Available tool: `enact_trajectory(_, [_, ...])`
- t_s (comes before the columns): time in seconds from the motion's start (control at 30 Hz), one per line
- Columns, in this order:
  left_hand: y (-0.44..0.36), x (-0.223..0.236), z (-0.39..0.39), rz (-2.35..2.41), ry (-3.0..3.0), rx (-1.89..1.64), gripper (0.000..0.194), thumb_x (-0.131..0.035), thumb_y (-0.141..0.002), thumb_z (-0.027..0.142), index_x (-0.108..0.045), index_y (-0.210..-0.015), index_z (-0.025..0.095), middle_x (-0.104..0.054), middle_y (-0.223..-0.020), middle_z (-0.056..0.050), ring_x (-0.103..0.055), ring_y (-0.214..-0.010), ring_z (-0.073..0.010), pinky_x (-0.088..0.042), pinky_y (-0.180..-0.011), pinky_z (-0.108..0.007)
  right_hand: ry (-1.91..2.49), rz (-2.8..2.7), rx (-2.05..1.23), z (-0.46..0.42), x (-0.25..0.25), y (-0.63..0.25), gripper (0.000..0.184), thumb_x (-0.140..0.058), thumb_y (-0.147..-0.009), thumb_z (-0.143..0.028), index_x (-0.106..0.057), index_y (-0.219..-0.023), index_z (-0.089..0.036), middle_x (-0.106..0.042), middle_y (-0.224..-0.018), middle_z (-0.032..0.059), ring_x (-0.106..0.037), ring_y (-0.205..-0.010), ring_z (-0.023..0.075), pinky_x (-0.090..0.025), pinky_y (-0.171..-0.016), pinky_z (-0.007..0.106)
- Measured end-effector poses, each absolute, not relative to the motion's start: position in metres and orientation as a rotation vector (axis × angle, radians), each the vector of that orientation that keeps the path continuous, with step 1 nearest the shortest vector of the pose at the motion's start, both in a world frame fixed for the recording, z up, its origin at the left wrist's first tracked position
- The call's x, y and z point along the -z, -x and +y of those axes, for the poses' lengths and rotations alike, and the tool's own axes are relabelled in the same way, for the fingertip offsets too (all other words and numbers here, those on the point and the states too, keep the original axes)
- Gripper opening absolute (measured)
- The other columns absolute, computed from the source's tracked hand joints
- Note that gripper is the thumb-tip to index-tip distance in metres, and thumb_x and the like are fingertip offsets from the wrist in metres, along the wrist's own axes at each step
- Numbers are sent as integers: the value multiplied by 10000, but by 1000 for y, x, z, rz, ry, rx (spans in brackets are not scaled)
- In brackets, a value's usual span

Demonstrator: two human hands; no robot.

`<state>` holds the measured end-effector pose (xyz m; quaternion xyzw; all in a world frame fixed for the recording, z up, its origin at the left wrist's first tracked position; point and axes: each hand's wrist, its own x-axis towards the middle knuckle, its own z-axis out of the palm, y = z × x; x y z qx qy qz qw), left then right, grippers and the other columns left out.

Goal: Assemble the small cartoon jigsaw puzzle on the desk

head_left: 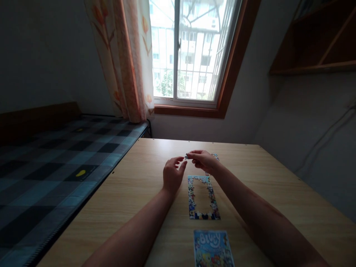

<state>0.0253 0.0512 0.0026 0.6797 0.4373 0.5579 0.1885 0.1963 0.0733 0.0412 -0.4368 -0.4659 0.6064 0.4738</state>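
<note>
Between the fingertips of my right hand (204, 160) is a small jigsaw puzzle piece (186, 156), held above the far part of the table. My left hand (174, 173) is just to its left, thumb and fingers apart and curved toward the piece, with nothing visible in them. Nearer to me lies a partly assembled jigsaw puzzle (191, 200), a rectangular frame of joined pieces around bare wood. Some loose puzzle pieces (215, 157) show beyond my right hand, partly hidden by it and the wrist.
A picture card reading "Bluey" (213, 249) lies at the near edge of view on the wooden table (133, 207). To the left is a bed with a checked cover (66, 159). Behind the table are a window (194, 55) and a curtain (122, 59); a wall shelf (314, 68) hangs upper right.
</note>
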Motion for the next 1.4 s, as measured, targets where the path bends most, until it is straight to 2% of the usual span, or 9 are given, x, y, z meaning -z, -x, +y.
enact_trajectory(0.1, [-28, -3, 50, 1193, -2000, -1543, 141, -652, -890, 276, -714, -984, 191, -719, -917, -54, -659, -785, -169, -565, -663, -282, 1066, -1020, -1509, 54, -38, -196, 382, -936, -561, -363, -726, -817, -173, -684, -739, 17, -480, -555, 74, -279, -439, 192])
enact_trajectory(0.43, [-32, -8, 41, 1115, -2264, -1440, 103, -689, -874, 272, -733, -951, 219, -741, -914, -35, -672, -765, -171, -567, -766, -320, 1079, -690, -1437, 18, -31, -197, 348, -912, -544, -312, -689, -783, -193, -676, -691, -10, -463, -512, 72, -256, -422, 194])
enact_trajectory(0.67, [-40, -7, 36, 995, -2327, -1401, 135, -648, -908, 321, -742, -900, 225, -751, -883, -39, -662, -708, -152, -555, -744, -299, 1084, -696, -1401, 1, -26, -202, 329, -905, -580, -326, -682, -794, -213, -668, -688, -23, -511, -551, 91, -328, -461, 205])
enact_trajectory(0.8, [-42, -8, 33, 947, -2335, -1412, 140, -649, -913, 337, -740, -907, 229, -750, -897, -31, -655, -689, -140, -547, -736, -286, 1103, -613, -1389, -6, -25, -205, 306, -896, -588, -290, -696, -807, -213, -706, -765, -11, -532, -578, 91, -358, -474, 207])
enact_trajectory(1.0, [-42, -10, 30, 867, -2345, -1402, 119, -643, -908, 296, -731, -877, 222, -747, -880, -26, -654, -676, -129, -536, -706, -266, 1109, -575, -1412, -12, -24, -203, 301, -873, -612, -300, -675, -821, -212, -706, -794, -4, -545, -580, 91, -306, -431, 182])
enact_trajectory(1.13, [-38, -10, 31, 921, -2372, -1397, 127, -629, -910, 277, -740, -879, 222, -752, -889, -32, -654, -686, -130, -531, -707, -264, 1146, -657, -1399, -15, -21, -202, 314, -863, -621, -331, -679, -844, -208, -717, -869, 21, -588, -647, 113, -329, -445, 187])
enact_trajectory(1.23, [-33, -9, 33, 992, -2413, -1348, 142, -628, -916, 285, -754, -886, 227, -759, -896, -33, -657, -703, -135, -528, -718, -268, 1263, -848, -1227, -13, -17, -212, 311, -814, -684, -375, -696, -923, -215, -725, -933, 47, -634, -749, 164, -379, -477, 214])
enact_trajectory(1.3, [-30, -8, 36, 1049, -2467, -1293, 141, -639, -914, 287, -765, -878, 235, -764, -899, -30, -665, -753, -151, -528, -748, -280, 1332, -1040, -961, -10, -14, -225, 276, -750, -750, -380, -708, -964, -211, -732, -947, 60, -646, -783, 188, -439, -539, 253])
enact_trajectory(1.4, [-29, -7, 37, 1109, -2587, -1155, 129, -663, -904, 273, -779, -852, 253, -771, -906, -22, -659, -841, -180, -516, -794, -304, 1373, -1381, -476, -6, -8, -244, 163, -659, -820, -317, -738, -900, -200, -747, -926, 67, -648, -785, 199, -505, -720, 328])
